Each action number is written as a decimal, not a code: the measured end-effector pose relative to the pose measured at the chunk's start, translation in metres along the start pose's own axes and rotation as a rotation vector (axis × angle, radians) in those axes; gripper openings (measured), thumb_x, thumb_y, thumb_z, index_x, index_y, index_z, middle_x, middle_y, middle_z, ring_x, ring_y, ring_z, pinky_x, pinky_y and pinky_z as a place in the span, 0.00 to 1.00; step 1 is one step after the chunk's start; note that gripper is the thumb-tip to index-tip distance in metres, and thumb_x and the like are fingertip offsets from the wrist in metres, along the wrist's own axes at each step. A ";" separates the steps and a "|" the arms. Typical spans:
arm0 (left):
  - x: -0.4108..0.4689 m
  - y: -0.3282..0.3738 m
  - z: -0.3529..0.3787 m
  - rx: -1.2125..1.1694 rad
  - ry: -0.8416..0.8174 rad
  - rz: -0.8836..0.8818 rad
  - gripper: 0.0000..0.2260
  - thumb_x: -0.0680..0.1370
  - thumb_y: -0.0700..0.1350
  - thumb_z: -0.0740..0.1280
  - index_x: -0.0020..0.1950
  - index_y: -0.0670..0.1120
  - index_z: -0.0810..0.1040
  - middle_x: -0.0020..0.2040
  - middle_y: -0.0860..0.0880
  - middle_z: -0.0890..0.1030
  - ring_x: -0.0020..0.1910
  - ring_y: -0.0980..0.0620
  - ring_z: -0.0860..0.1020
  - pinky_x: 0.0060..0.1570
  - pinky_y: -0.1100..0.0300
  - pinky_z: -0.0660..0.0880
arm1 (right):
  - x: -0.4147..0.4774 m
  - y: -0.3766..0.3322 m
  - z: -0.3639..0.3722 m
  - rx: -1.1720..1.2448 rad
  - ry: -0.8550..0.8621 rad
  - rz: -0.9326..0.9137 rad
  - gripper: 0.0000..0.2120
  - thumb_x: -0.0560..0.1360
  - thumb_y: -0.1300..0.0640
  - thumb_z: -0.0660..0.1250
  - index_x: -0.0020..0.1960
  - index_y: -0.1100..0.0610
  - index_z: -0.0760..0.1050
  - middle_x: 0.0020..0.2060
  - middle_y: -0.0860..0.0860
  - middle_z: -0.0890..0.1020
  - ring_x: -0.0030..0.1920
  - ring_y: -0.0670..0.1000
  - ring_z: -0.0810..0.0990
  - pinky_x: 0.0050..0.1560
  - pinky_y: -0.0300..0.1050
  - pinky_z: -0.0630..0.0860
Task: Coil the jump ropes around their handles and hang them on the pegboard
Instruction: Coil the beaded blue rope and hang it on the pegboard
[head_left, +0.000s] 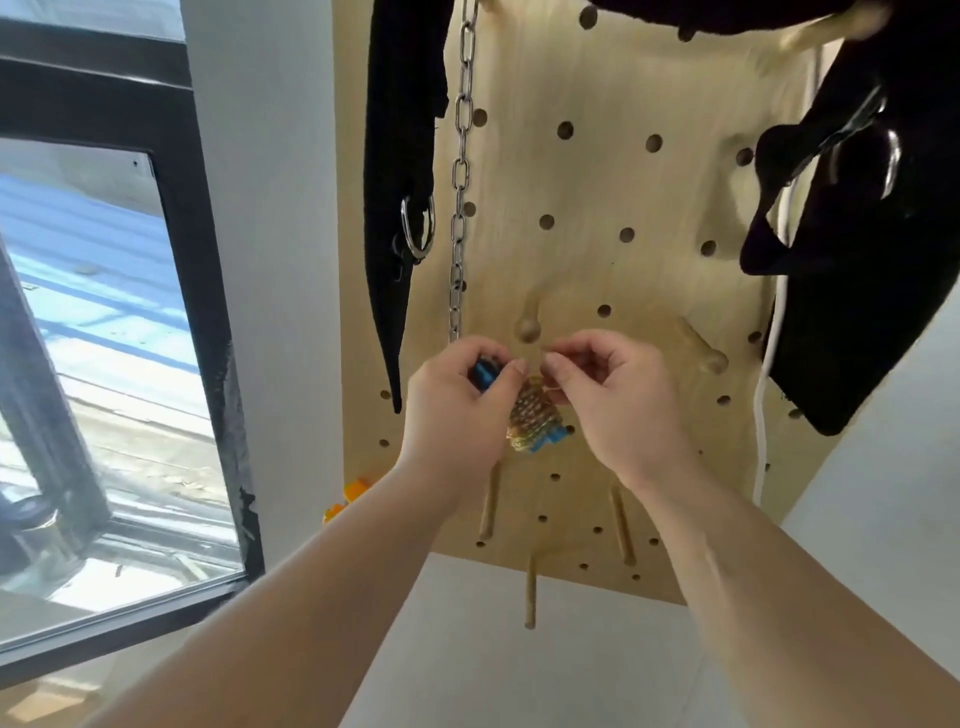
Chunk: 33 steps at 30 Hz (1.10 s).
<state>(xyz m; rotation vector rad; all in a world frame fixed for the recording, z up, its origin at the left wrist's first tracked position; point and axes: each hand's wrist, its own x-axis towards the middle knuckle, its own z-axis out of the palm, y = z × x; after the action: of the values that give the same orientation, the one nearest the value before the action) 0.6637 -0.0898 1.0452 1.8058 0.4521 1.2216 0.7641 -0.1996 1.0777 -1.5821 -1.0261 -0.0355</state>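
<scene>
Evidently, the left hand (457, 410) is gripping the blue handle (484, 375) of the coiled jump rope (531, 415), steadying it, while the right hand (621, 400) is pinching it below the wooden peg (529, 326), likely for hooking.

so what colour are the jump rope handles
Blue handles, wrapped in yellowish rope; the head view shows it.

Bright daylight pours in from the window (104, 364) at left; wide-angle bending at edges, slight softness overall.

Blue handles (485, 375), golden rope coil (530, 415), tan pegboard (597, 182), black straps (400, 156).
</scene>
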 end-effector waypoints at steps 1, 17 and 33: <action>0.005 0.003 0.001 -0.010 0.014 0.014 0.02 0.80 0.46 0.71 0.47 0.51 0.81 0.43 0.57 0.81 0.46 0.64 0.79 0.39 0.72 0.76 | 0.006 -0.002 0.001 -0.028 0.006 -0.032 0.06 0.78 0.62 0.71 0.49 0.52 0.82 0.42 0.47 0.85 0.44 0.47 0.85 0.47 0.46 0.85; 0.071 -0.010 0.010 -0.314 -0.133 -0.368 0.05 0.81 0.44 0.69 0.45 0.50 0.80 0.47 0.48 0.82 0.47 0.48 0.82 0.41 0.56 0.80 | 0.081 0.003 0.019 0.120 0.032 0.339 0.02 0.76 0.60 0.74 0.47 0.55 0.85 0.43 0.53 0.87 0.44 0.53 0.85 0.41 0.46 0.83; 0.086 -0.026 0.046 -0.239 0.094 -0.385 0.10 0.76 0.50 0.75 0.53 0.55 0.78 0.52 0.58 0.78 0.53 0.52 0.79 0.54 0.45 0.82 | 0.080 0.023 0.027 0.082 0.262 0.289 0.09 0.77 0.63 0.66 0.47 0.54 0.85 0.43 0.49 0.87 0.46 0.47 0.85 0.46 0.41 0.80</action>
<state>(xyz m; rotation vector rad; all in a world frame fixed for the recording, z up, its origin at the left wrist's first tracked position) 0.7469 -0.0372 1.0657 1.3851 0.6452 1.0433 0.8140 -0.1298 1.0944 -1.5882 -0.5844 -0.0020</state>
